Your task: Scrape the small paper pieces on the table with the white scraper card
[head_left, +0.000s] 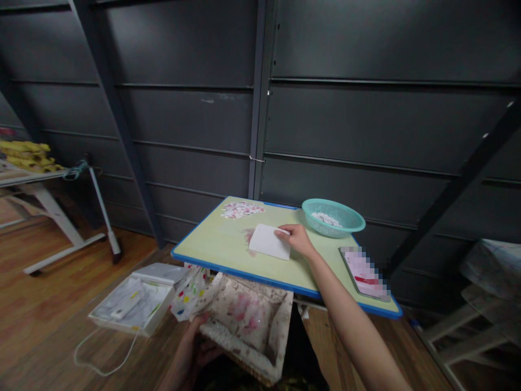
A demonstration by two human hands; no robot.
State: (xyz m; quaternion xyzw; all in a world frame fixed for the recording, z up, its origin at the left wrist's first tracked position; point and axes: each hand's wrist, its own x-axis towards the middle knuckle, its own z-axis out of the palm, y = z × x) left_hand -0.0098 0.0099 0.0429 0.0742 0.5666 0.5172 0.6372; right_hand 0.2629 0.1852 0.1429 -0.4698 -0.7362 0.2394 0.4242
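Observation:
My right hand point(297, 239) grips the right edge of a thin white rectangular sheet point(266, 242), thumb on top. The sheet is on or just over the pale green tabletop point(211, 239), beside a faint pinkish smear. Below the table's front edge, my left hand point(197, 339) is closed around the left side of a speckled, stained shallow box point(238, 343). Pink stains mark the box's inside, and it tilts over my lap. Small pink and white pieces point(242, 209) are heaped at the table's far left corner.
A teal plastic basket point(334, 218) with white pieces inside stands at the back right. A tablet-like device point(364, 274) lies at the right edge. On the floor to the left are an open white box point(132, 301), a cable and a dotted plastic bag point(189, 290). A dark panelled wall rises behind.

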